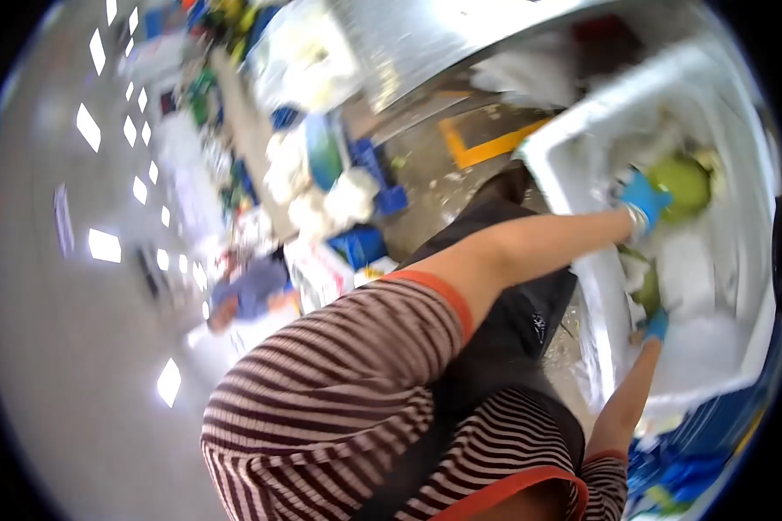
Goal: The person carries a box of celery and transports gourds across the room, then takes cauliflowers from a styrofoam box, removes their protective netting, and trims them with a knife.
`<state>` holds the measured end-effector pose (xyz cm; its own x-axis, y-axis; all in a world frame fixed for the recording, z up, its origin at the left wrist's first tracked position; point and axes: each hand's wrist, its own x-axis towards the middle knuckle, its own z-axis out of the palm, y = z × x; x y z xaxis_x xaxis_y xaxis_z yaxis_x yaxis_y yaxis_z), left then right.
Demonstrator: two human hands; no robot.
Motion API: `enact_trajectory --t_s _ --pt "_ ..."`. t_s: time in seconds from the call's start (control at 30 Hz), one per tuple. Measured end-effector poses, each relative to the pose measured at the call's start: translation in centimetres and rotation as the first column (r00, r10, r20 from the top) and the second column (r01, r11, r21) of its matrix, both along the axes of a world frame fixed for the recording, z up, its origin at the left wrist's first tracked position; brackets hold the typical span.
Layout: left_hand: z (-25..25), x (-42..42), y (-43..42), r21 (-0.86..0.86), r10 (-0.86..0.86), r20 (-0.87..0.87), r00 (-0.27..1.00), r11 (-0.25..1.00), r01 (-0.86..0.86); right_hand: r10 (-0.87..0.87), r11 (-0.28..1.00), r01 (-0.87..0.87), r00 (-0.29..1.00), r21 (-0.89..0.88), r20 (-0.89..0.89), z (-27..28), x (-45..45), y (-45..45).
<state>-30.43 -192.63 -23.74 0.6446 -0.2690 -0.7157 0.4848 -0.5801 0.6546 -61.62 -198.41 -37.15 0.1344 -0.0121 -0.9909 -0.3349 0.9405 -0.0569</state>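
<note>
Inside a white foam box [573, 130] at the right, my left hand [646, 198], in a blue glove, grips the near side of a large round green vegetable [686, 187]. My right hand [657, 326], also gloved in blue, reaches into the lower part of the same box. It is beside a smaller, longer green piece [646, 291]; its fingers are blurred and partly hidden, so its hold is unclear. Pale leafy bits and white wrapping lie around the vegetables. The view is strongly tilted.
A metal table [426, 43] is at the top, with a clear plastic bag [304, 56] of pale produce at its left end. White bags [349, 195], a blue crate [382, 174] and yellow floor tape [487, 152] lie between. Another person [252, 291] is at the left.
</note>
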Motion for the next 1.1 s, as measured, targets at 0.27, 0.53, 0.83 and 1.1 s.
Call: enact_trajectory --t_s 0.27,0.53,0.83,1.1 --pt "5.6 3.3 4.6 -0.097 -0.027 -0.31 0.95 0.995 -0.003 0.454 0.88 -0.416 0.878 0.229 -0.152 -4.7 -11.1 -1.8" --pt "8.2 1.2 -2.6 -0.109 -0.255 0.397 0.882 0.941 0.321 0.455 0.891 -0.426 0.834 0.159 -0.312 11.4 -1.8 -2.0" --pt "25.0 6.1 7.8 -0.09 -0.369 0.667 0.647 0.823 0.561 0.693 0.631 -0.697 0.704 -0.34 -0.157 14.6 -5.3 1.5" --pt "35.2 3.7 27.2 -0.012 -0.093 0.552 0.829 0.993 0.12 0.794 -0.278 -0.778 0.143 -0.563 -0.59 24.3 7.1 1.3"
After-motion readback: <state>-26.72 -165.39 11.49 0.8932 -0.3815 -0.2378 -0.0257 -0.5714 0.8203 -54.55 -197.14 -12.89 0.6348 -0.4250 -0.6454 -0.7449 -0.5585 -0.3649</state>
